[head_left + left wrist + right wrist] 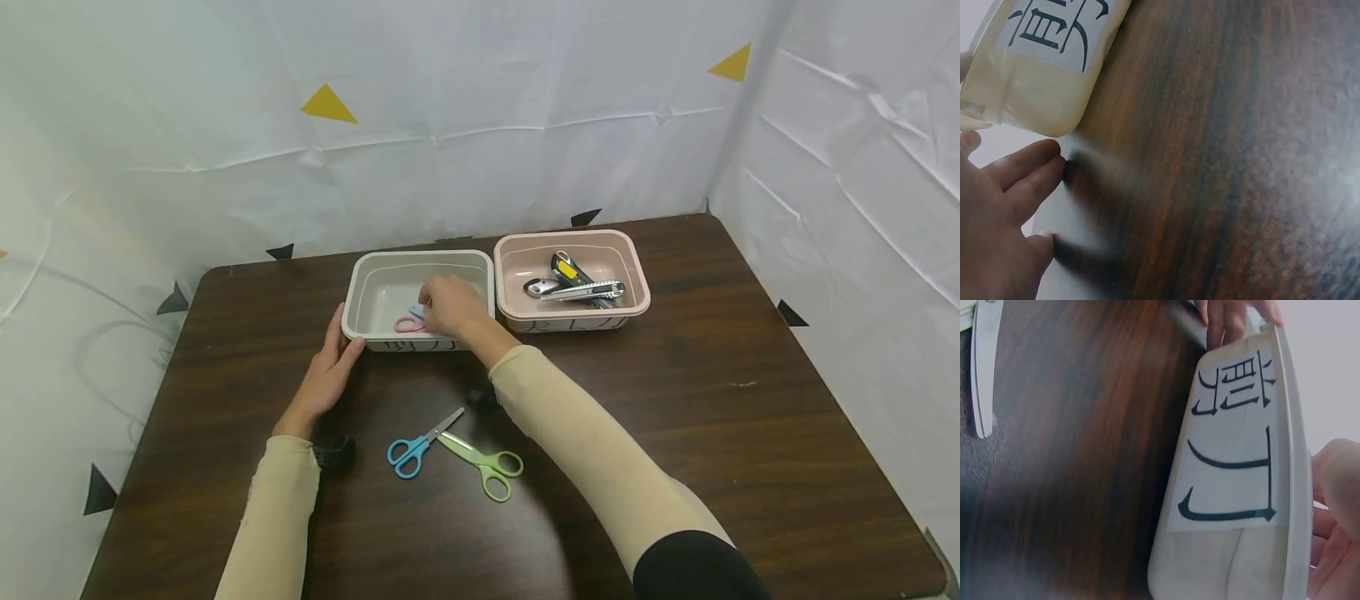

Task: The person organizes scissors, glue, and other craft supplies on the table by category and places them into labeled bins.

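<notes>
My left hand rests against the left front corner of a pale grey plastic bin, its fingers fairly straight. In the left wrist view the fingers spread beside the bin's end. My right hand reaches into this bin with curled fingers. By its fingertips lie pink scissor handles and a light blue piece. Whether the fingers pinch anything is hidden by the hand and, in the right wrist view, by the bin's rim. Nearer me, blue scissors and green scissors lie on the table, tips close together.
A pink bin stands directly right of the grey one, holding several utility knives. A label with black characters covers the grey bin's front. White sheeting hangs behind the dark wooden table.
</notes>
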The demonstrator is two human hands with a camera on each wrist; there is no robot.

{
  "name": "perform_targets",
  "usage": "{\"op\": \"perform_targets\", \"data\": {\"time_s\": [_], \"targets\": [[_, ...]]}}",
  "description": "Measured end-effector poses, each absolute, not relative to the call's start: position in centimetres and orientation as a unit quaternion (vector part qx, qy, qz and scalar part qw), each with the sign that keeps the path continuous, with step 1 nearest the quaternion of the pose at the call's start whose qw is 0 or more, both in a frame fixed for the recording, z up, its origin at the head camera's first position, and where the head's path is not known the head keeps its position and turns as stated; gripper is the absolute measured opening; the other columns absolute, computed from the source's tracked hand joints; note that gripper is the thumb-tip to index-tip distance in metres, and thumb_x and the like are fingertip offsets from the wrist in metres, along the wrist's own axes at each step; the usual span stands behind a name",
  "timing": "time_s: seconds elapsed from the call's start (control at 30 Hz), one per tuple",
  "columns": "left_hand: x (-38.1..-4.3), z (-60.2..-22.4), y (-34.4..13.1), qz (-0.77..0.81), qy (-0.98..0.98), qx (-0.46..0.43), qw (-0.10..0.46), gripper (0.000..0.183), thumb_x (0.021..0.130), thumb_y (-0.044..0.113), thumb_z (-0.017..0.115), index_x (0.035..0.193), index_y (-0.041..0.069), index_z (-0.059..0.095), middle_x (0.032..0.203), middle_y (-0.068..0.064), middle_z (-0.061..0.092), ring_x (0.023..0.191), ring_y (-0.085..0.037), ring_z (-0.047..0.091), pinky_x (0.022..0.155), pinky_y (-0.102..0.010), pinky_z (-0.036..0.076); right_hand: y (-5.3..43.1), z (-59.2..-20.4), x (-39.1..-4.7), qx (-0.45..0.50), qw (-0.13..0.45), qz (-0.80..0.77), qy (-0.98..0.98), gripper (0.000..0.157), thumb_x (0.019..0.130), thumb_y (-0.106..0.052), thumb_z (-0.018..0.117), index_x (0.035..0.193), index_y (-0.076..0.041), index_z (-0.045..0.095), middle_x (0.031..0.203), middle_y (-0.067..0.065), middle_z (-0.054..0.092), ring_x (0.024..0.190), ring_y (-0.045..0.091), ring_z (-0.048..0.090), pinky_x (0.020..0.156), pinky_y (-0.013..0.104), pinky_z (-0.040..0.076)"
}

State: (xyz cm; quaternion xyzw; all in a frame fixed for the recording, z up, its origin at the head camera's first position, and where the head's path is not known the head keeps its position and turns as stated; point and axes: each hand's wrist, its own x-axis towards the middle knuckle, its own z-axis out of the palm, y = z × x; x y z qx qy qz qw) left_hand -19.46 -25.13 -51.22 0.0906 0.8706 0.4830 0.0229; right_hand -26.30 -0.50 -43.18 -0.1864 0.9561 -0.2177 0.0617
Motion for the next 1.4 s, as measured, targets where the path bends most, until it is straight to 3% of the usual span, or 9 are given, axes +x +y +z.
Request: {"op": "perform_targets", "data": {"time_s": [0.33,0.63,0.87,0.97,1.07,1.23,1.4], "targets": [[-19.3,-50.7,-24.8,0.482,0.871,0.096,0.019,0.069,0.104,0.043,0.045,0.158,0.038,0.002,0.162,-0.002,0.017,0.144,-0.032,0.024,0.11,-0.062,0.021,-0.2,-42.5,-24.2,-0.195,-0.054,-0.283,0.938,0.028,0.092,-0.012,0.056,0.114,-0.014,0.074,0.096,-0.003,0.073,0.079,0.011,0.063,0.069,0.028,0.049],[-19.7,-51.0,-25.1,0.479,0.872,0.1,0.017,0.072,0.103,0.043,0.046,0.159,0.03,0.003,0.162,-0.002,0.016,0.144,-0.034,0.024,0.108,-0.065,0.022,1.0,-42.1,-20.5,-0.259,-0.161,-0.367,0.879,0.022,0.091,-0.009,0.061,0.109,-0.009,0.075,0.091,-0.003,0.07,0.079,0.007,0.061,0.07,0.024,0.048],[-19.6,-51.1,-25.0,0.481,0.871,0.1,0.015,0.072,0.103,0.042,0.047,0.16,0.029,0.004,0.162,-0.002,0.017,0.144,-0.033,0.025,0.109,-0.064,0.022,1.3,-42.8,-17.6,-0.335,-0.209,-0.371,0.841,0.02,0.091,-0.008,0.064,0.107,-0.014,0.075,0.094,-0.004,0.071,0.072,0.005,0.057,0.063,0.021,0.045],[-19.6,-51.1,-25.0,0.48,0.872,0.098,0.013,0.072,0.103,0.043,0.047,0.159,0.031,0.004,0.162,-0.002,0.017,0.144,-0.032,0.024,0.11,-0.062,0.022,1.5,-43.4,-16.5,-0.354,-0.187,-0.347,0.848,0.019,0.091,-0.01,0.066,0.106,-0.015,0.075,0.096,-0.005,0.071,0.078,0.007,0.061,0.069,0.024,0.048],[-19.7,-51.1,-25.0,0.478,0.873,0.097,0.011,0.072,0.103,0.043,0.047,0.159,0.031,0.004,0.162,-0.001,0.017,0.144,-0.033,0.024,0.11,-0.063,0.021,1.6,-43.9,-15.4,-0.366,-0.128,-0.329,0.861,0.018,0.091,-0.012,0.067,0.106,-0.016,0.075,0.098,-0.007,0.07,0.089,0.007,0.063,0.078,0.025,0.049],[-19.6,-51.2,-25.0,0.48,0.872,0.098,0.01,0.071,0.103,0.042,0.047,0.159,0.033,0.004,0.162,-0.001,0.017,0.145,-0.032,0.024,0.11,-0.062,0.021,1.7,-44.7,-13.8,-0.396,-0.009,-0.281,0.874,0.024,0.092,-0.02,0.068,0.115,-0.016,0.073,0.104,-0.007,0.066,0.092,0.008,0.06,0.079,0.026,0.048],[-19.4,-51.2,-25.1,0.48,0.872,0.097,0.01,0.071,0.103,0.042,0.047,0.159,0.034,0.003,0.162,-0.002,0.016,0.145,-0.032,0.023,0.11,-0.063,0.021,1.8,-45.9,-12.9,-0.428,0.038,-0.205,0.879,0.033,0.091,-0.026,0.07,0.123,-0.017,0.069,0.112,-0.004,0.063,0.101,0.011,0.057,0.082,0.029,0.049]]}}
